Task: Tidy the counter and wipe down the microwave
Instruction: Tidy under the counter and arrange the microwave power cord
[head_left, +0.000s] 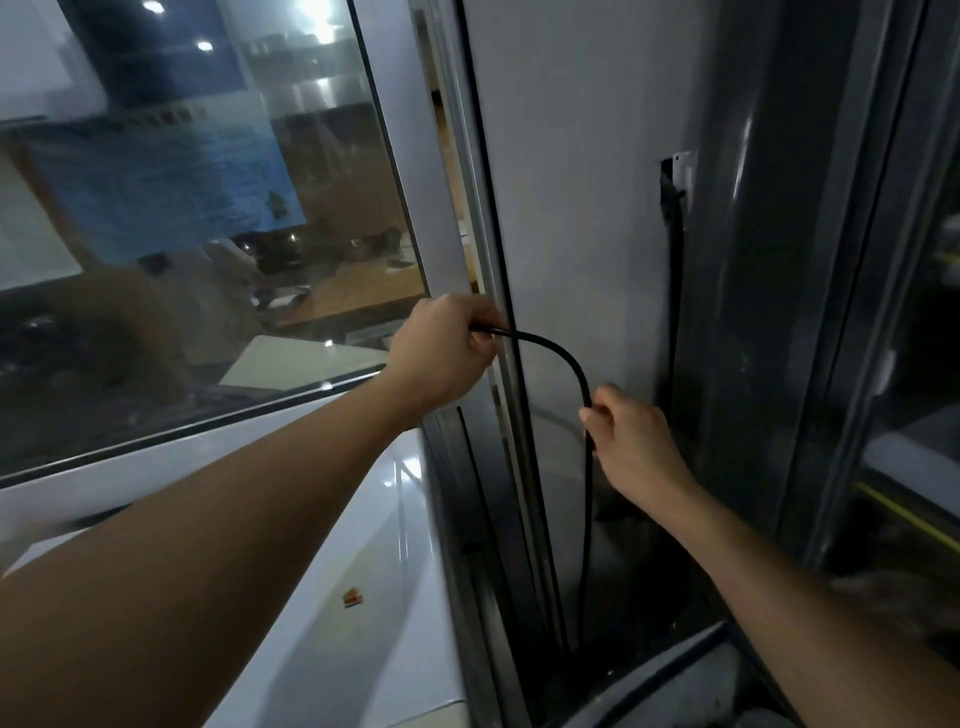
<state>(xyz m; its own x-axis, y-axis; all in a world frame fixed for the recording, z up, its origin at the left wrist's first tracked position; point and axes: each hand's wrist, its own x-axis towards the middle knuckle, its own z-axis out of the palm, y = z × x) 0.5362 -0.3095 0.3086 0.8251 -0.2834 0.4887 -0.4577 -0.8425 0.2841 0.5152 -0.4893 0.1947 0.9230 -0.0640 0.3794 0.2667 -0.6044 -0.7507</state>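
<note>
head | worn, faces forward and down | close over hands (535, 395) | single view

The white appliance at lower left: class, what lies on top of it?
On the white appliance, only a small orange-striped sticker shows. The left forearm covers much of the top, hiding that part.

Both my bare arms reach forward. My left hand (444, 353) is raised, fingers curled, pinching a thin black cable (563, 358). My right hand (631, 441) sits lower and to the right, fingers curled around the same cable.
</note>
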